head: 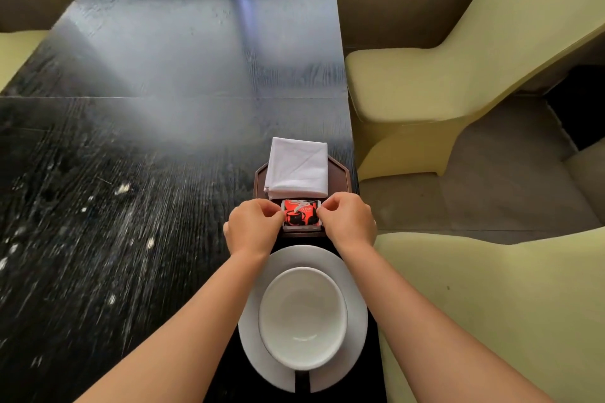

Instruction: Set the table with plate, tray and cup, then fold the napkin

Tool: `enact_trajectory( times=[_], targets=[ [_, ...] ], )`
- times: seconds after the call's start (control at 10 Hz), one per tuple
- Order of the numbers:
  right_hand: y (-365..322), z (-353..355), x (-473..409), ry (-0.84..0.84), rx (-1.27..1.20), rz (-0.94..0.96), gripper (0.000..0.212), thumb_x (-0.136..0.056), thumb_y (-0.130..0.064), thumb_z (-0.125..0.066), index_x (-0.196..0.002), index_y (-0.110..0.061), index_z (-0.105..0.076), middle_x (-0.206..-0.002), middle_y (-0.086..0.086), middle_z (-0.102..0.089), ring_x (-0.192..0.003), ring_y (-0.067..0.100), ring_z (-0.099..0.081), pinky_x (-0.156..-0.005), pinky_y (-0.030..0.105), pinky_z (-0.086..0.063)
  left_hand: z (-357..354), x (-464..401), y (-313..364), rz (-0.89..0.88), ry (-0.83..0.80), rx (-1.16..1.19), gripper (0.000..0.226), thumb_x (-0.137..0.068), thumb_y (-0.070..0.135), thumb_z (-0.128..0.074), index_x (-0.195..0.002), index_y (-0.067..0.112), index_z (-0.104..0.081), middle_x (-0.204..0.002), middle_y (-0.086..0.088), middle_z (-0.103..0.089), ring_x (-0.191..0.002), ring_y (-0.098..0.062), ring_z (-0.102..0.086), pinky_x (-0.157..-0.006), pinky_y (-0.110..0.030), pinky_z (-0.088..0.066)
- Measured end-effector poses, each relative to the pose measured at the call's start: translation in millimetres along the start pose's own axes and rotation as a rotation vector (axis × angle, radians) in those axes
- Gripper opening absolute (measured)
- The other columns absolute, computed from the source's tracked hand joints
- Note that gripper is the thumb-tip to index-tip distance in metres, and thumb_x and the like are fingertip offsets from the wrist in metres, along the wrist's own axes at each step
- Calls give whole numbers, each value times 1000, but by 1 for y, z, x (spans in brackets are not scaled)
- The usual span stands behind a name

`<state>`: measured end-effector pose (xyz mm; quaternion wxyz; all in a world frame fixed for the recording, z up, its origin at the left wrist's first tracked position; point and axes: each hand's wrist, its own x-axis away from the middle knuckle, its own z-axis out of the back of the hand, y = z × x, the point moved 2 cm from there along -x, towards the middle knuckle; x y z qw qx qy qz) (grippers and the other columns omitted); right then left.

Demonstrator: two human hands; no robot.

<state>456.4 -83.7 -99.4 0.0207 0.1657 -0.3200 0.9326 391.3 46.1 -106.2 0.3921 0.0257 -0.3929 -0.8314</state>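
**Tray being squared up, napkin waiting**

Both hands, left (253, 227) and right (347, 222), pinch the red packet (300, 214) on the tray (340, 173). Napkin (297, 167) lies just beyond; plate (252, 330) and cup (302, 317) sit between the forearms. Likely next: release, lift the napkin.

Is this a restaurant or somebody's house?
Probably a restaurant or café. A long dark table has cushioned booth-style seats beside it, and a plate with a bowl, a folded white napkin and a small printed packet are laid out.
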Motion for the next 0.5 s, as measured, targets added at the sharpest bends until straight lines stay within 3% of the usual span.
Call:
enact_trajectory(
  times=[0.2,0.3,0.4,0.5],
  targets=[
    [-2,2,4,-7,67,36,18,-84,-20,-56,-71,-19,-69,-85,4,-72,-86,28,-61,-83,37,-49,-2,-2,-2,-5,-23,-18,10,-82,28,-65,-82,24,-73,-91,2,-74,-94,-21,-63,-93,-42,-45],
    [-4,7,4,-11,78,58,19,-84,-20,-56,-71,-18,-68,-85,6,-71,-87,29,-61,-78,35,-48,1,-3,-5,-27,-47,9,14,-83,27,-63,-89,19,-72,-95,-1,-73,-95,-22,-63,-88,-34,-46],
    [-9,14,7,-30,110,84,20,-85,-14,-49,-84,-17,-68,-95,7,-70,-91,29,-60,-72,31,-42,12,0,-1,-84,-61,-28,18,-87,24,-56,-96,16,-70,-98,-2,-72,-92,-21,-62,-80,-30,-45],
    [-19,23,14,-103,135,126,22,-86,-14,-47,-98,-16,-66,-106,8,-68,-99,30,-59,-78,33,-46,28,8,9,-145,-147,-106,24,-92,26,-52,-110,17,-63,-104,-3,-69,-94,-21,-62,-89,-40,-50]
  ],
)
